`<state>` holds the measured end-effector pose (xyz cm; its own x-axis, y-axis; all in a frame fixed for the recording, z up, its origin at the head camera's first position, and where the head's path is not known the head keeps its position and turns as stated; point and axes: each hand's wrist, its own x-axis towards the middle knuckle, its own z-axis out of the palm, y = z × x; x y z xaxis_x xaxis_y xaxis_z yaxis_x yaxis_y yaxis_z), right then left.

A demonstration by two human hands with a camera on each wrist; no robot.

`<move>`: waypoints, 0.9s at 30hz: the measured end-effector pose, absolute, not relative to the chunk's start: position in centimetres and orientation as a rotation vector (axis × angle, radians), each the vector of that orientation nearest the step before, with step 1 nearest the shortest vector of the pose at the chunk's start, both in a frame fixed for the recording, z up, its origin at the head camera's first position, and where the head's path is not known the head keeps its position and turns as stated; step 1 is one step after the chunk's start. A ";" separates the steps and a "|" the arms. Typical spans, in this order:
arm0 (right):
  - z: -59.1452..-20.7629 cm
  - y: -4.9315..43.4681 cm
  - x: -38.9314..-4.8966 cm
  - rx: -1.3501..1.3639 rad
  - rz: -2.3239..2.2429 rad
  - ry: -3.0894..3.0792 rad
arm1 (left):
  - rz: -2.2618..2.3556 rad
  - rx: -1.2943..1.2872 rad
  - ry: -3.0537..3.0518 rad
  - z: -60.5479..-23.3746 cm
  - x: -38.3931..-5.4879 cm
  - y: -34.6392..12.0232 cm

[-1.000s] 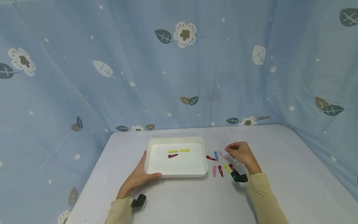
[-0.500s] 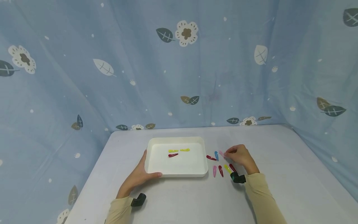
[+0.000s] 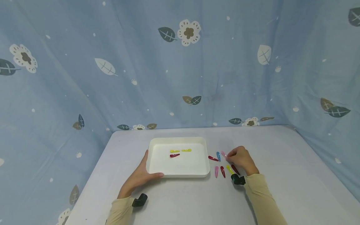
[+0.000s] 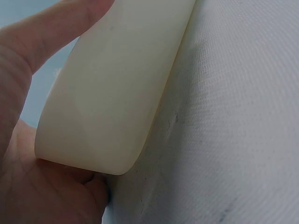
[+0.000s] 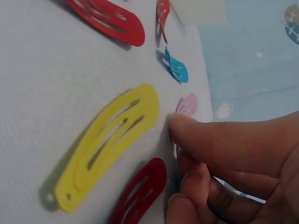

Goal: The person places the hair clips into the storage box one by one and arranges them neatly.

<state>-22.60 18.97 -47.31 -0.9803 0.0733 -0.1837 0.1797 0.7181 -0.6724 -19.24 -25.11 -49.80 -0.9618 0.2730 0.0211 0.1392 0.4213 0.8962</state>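
At the near left corner of a white tray point(image 3: 191, 165), left hand point(image 3: 139, 176) with fingers straight and spread along the side wall, thumb along the near wall. Inside the tray, left of center, a dark red clip point(image 3: 174, 155) just below a left yellow clip point(image 3: 174, 151), then a right yellow clip point(image 3: 186, 150). Past the right wall, on the pale surface point(image 3: 185, 203) — a slanted red clip point(image 3: 213, 158), a deep pink clip point(image 3: 216, 172) nearer the front, a blue clip point(image 3: 218, 156) farther back, an upright-lying red clip point(image 3: 222, 171) beside the deep pink clip. Next, a pale pink clip point(image 3: 223, 153) just right of the blue clip — near end pinched between thumb and fingers of the right hand point(image 3: 241, 158). Below that hand, a loose yellow clip point(image 3: 229, 169) beside a maroon clip point(image 3: 235, 169).
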 end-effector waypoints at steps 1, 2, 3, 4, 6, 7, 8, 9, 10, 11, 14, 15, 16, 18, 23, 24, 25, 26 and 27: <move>-47.3 18.9 -22.6 0.200 -1.108 2.782 | 1.583 0.368 2.537 -49.8 -19.2 -25.1; -47.2 18.9 -22.5 0.191 -1.106 2.791 | 1.580 0.367 2.540 -49.8 -19.2 -25.1; -47.2 18.8 -22.5 0.182 -1.102 2.797 | 1.578 0.366 2.541 -49.8 -19.2 -25.1; -47.2 18.8 -22.5 0.177 -1.099 2.802 | 1.577 0.364 2.542 -49.7 -19.2 -25.1; -47.2 18.7 -22.5 0.168 -1.093 2.806 | 1.573 0.364 2.544 -49.6 -19.2 -25.1; -47.2 18.7 -22.5 0.165 -1.088 2.805 | 1.573 0.365 2.543 -49.6 -19.2 -25.1; -47.2 18.6 -22.5 0.163 -1.082 2.805 | 1.569 0.364 2.546 -49.6 -19.2 -25.1; -47.2 18.6 -22.5 0.164 -1.075 2.802 | 1.567 0.362 2.547 -49.6 -19.2 -25.1; -47.2 18.5 -22.5 0.165 -1.069 2.802 | 1.566 0.354 2.547 -49.6 -19.2 -25.1; -47.2 18.5 -22.5 0.164 -1.061 2.801 | 1.563 0.348 2.546 -49.6 -19.2 -25.1; -47.2 18.3 -22.4 0.151 -1.040 2.800 | 1.555 0.331 2.552 -49.6 -19.2 -25.1; -47.2 18.3 -22.5 0.150 -1.034 2.799 | 1.556 0.326 2.551 -49.6 -19.2 -25.1; -47.2 18.3 -22.5 0.147 -1.026 2.799 | 1.559 0.325 2.551 -49.6 -19.2 -25.1; -47.1 18.2 -22.4 0.138 -1.015 2.796 | 1.562 0.333 2.549 -49.7 -19.2 -25.1; -46.9 18.3 -22.3 0.124 -1.004 2.776 | 1.567 0.346 2.548 -49.6 -19.2 -25.1; -46.8 18.3 -22.3 0.121 -1.008 2.770 | 1.567 0.348 2.547 -49.6 -19.2 -25.1; -46.7 18.4 -22.3 0.117 -1.011 2.764 | 1.567 0.345 2.548 -49.6 -19.2 -25.1; -46.6 18.4 -22.2 0.115 -1.013 2.759 | 1.572 0.345 2.544 -49.6 -19.1 -25.1; -46.5 18.5 -22.2 0.114 -1.015 2.753 | 1.574 0.343 2.542 -49.6 -19.2 -25.1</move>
<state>-22.21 18.46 -46.49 -0.9760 0.0017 -0.2176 0.1425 0.7605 -0.6335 -19.15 -25.09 -49.61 -0.9655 0.2603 0.0073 0.1226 0.4298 0.8946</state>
